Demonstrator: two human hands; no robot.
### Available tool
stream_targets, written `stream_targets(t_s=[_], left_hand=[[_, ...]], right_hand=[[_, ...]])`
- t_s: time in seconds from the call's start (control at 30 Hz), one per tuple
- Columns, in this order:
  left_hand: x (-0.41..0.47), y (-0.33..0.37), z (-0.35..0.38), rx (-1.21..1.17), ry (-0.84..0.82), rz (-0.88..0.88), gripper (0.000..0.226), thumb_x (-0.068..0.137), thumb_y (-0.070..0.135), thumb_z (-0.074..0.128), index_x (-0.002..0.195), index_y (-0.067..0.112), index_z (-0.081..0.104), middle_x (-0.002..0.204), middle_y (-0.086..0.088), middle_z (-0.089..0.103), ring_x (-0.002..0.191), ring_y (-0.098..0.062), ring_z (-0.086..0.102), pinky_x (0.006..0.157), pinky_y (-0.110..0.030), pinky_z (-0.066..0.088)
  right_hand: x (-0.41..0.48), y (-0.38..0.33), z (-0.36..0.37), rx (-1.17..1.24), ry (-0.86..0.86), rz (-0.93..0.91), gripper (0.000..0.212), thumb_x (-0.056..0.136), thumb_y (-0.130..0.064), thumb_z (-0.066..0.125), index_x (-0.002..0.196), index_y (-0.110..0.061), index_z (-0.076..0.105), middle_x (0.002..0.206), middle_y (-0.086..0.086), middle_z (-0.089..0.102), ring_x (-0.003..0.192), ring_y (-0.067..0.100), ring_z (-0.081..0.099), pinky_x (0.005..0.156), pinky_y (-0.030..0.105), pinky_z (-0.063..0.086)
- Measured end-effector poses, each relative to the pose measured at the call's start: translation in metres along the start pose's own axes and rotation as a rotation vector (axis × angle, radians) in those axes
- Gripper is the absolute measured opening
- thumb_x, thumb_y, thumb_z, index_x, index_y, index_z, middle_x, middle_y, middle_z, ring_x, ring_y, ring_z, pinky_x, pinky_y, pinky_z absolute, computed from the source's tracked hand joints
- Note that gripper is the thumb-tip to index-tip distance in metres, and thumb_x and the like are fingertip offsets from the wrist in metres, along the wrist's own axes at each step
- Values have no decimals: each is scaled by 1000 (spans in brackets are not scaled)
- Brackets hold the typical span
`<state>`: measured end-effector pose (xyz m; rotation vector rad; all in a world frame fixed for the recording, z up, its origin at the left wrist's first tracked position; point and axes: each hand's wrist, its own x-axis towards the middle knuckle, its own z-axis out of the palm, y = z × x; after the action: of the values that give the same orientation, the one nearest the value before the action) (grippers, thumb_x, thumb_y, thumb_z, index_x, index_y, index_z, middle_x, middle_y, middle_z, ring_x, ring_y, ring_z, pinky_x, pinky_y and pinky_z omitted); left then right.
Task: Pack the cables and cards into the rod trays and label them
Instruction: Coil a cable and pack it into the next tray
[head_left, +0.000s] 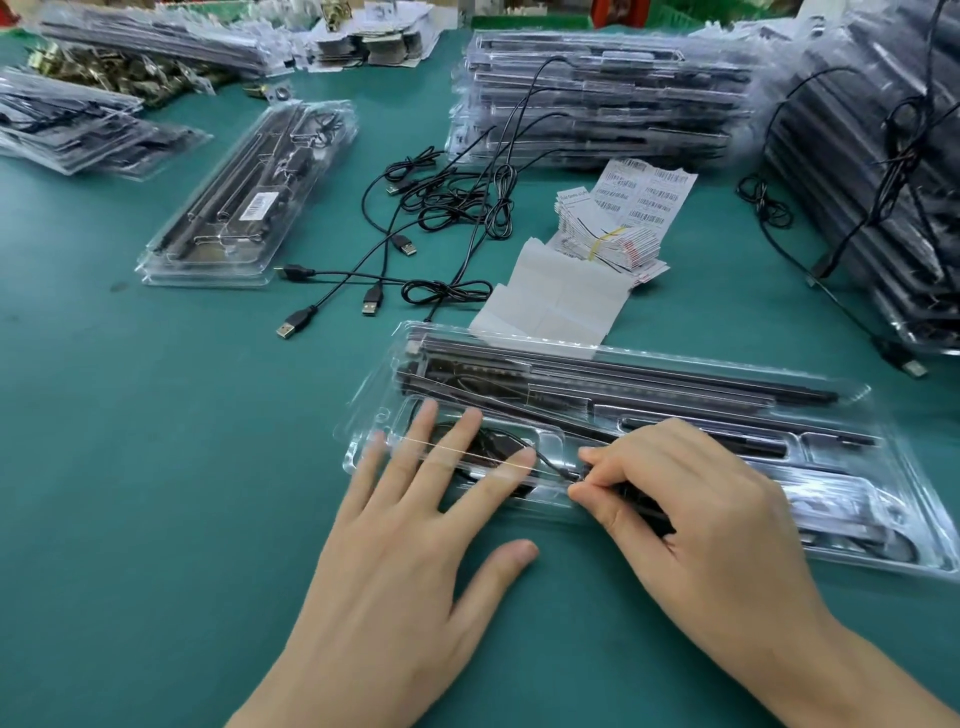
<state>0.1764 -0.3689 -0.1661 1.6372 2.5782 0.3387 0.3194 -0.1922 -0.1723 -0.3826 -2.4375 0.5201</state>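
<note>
1. Left hand (415, 545) lies flat, fingers straight and spread, resting on the left end of the long clear plastic tray (675, 358). It sits right over the pocket where the thin black cable (553, 464) is coiled.
2. Right hand (701, 509) is curled tight, thumb and fingertips pinching the cable's dark end just beside that pocket, at the tray's near edge.
3. First risk: the coil looks springy. Lift the left palm too early and I reckon it pops out of the pocket.
4. Second risk: a hard tug from the right could drag a loop over the long black rods (623, 374) in the far channels, or kink the wire at its end.
5. Third risk: thin plastic flexes. Lean too heavily and the near rim may buckle, or the tray may skid on the green table (156, 467).
6. Card and label look not yet done. The banded stack of white cards (608, 239) and the barcode label sheet (649, 192) wait beyond the tray, near the loose black USB cables (441, 208), so one is easy to skip.
</note>
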Motion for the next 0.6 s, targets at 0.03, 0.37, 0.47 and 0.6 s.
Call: stream_targets(t_s=[0.03,0.37,0.47,0.6], left_hand=[[0,-2,-1,14,-12,2,54,100,65,31,152,50,38,165,11,30,158,-19,14,124,-53,10],[7,-24,-11,0,-35,61,47,104,55,26,151,59,30,156,19,40,157,-18,15,118,-52,28],[5,-23,-8,24,-36,49,48,105,56,24,153,58,27,161,18,34,157,-15,16,118,-55,29],[3,-22,-7,35,-16,42,48,105,58,19,153,60,24,166,16,24,157,-13,15,122,-57,23]], right_hand=[[0,0,0,1,-1,2,18,95,-31,67,81,-18,67,83,-9,66,85,22,67,62,39,53],[1,-1,-1,11,-12,7,19,96,-35,64,82,-22,64,83,-13,64,87,18,67,63,35,52],[1,-1,-1,10,-18,7,20,96,-36,63,81,-23,62,82,-13,63,88,19,68,62,35,51],[2,-1,0,16,-24,7,22,97,-37,62,80,-23,62,82,-13,63,88,20,69,61,36,52]])
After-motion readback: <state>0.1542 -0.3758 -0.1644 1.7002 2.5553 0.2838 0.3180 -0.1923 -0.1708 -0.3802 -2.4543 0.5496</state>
